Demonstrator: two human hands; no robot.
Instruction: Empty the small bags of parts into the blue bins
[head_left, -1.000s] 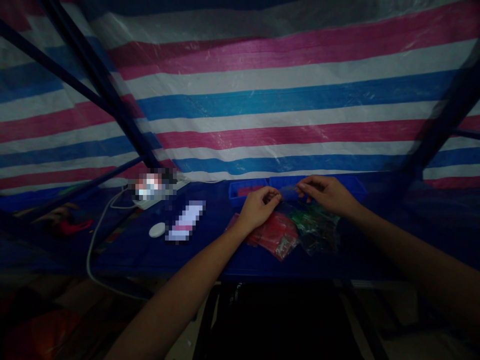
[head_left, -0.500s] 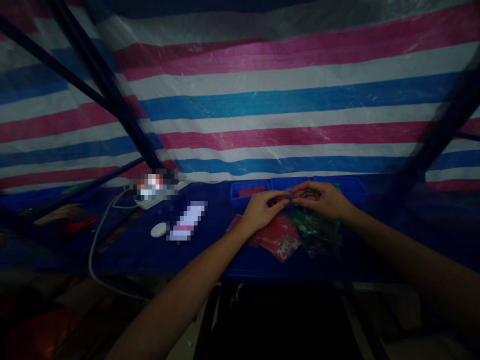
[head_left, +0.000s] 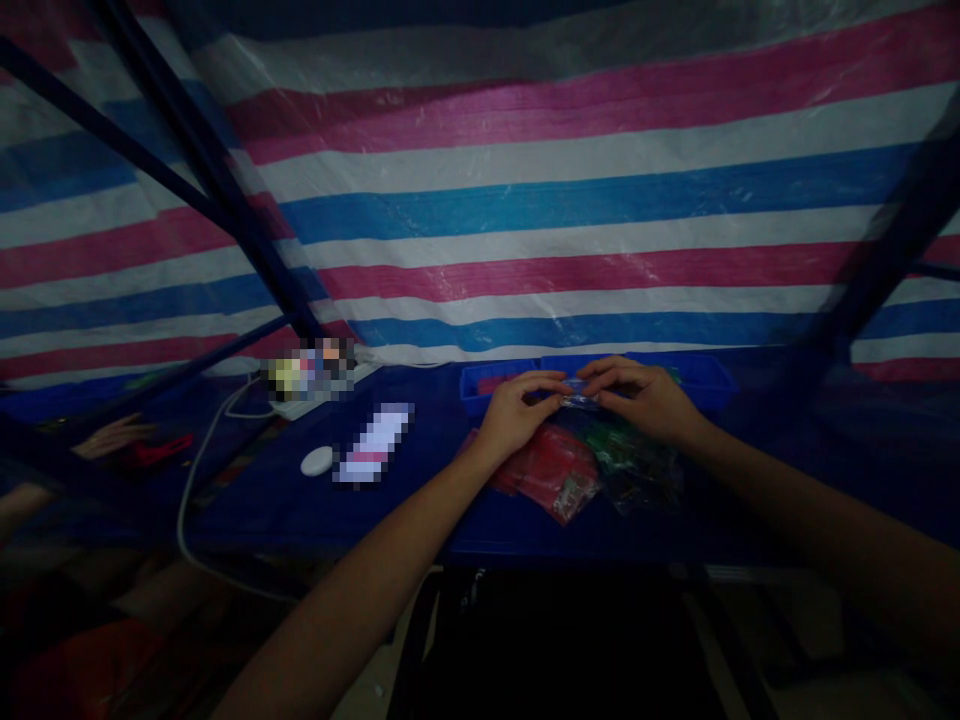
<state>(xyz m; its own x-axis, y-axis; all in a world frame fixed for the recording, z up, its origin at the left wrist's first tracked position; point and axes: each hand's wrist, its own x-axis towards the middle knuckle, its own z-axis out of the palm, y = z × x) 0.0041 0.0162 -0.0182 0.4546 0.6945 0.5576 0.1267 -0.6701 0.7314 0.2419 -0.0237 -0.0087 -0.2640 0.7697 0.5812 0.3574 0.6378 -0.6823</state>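
A small clear plastic bag [head_left: 580, 398] is stretched between my two hands above the blue table. My left hand [head_left: 523, 408] pinches its left side between thumb and fingers. On the other side, my right hand [head_left: 639, 394] grips it the same way; whatever lies inside the bag is too dark and small to make out. Just below my hands lie red plastic packets [head_left: 553, 468]. To their right sits a pile of clear bags with green contents [head_left: 626, 455].
Blue trays [head_left: 712, 378] stand behind my hands, the left one with red pieces. A pixelated phone [head_left: 377, 443], a white round case [head_left: 317, 461] and a white power strip [head_left: 330, 392] with cable are to the left. Another person's hand [head_left: 120, 435] shows far left.
My hands have moved slightly apart, and the clear bag between them shows more. At far left the other person's forearm has come further into view.
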